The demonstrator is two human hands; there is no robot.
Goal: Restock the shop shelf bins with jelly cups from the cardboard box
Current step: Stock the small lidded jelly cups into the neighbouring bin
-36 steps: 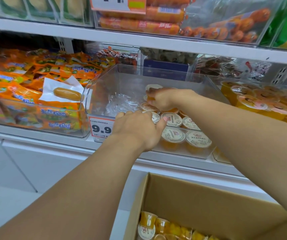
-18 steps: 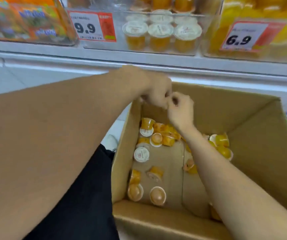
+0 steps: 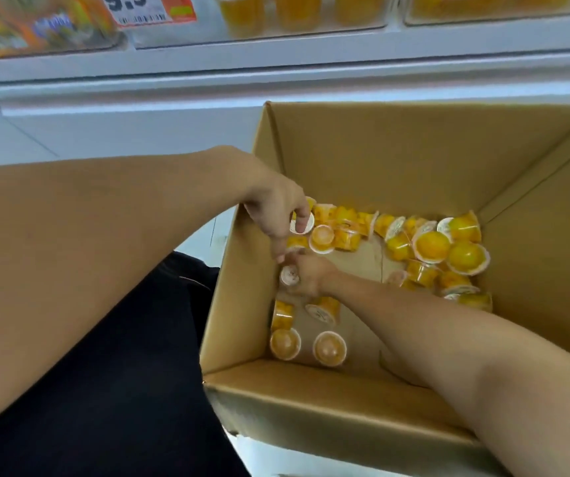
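Note:
The open cardboard box (image 3: 414, 160) sits below the shelf, with several orange jelly cups (image 3: 431, 249) loose on its bottom, most along the far side. My left hand (image 3: 273, 211) reaches in over the box's left wall, its fingers curled on a white-lidded jelly cup (image 3: 304, 224). Just below it, my right hand (image 3: 311, 275) grips another white-lidded jelly cup (image 3: 288, 275) near the left wall. At the top edge, the clear shelf bin (image 3: 311, 34) holds upright jelly cups behind a 9.9 price tag (image 3: 145, 8).
A bin of orange snack packets (image 3: 35, 29) stands left of the jelly bin and another clear bin (image 3: 483, 13) to its right. The white shelf ledge (image 3: 276, 63) runs across above the box. My dark clothing (image 3: 121, 356) fills the lower left.
Both hands left the shelf bin and dropped into the box. From meeting above the cups, they have gone down to the bottom, each now closing on a cup.

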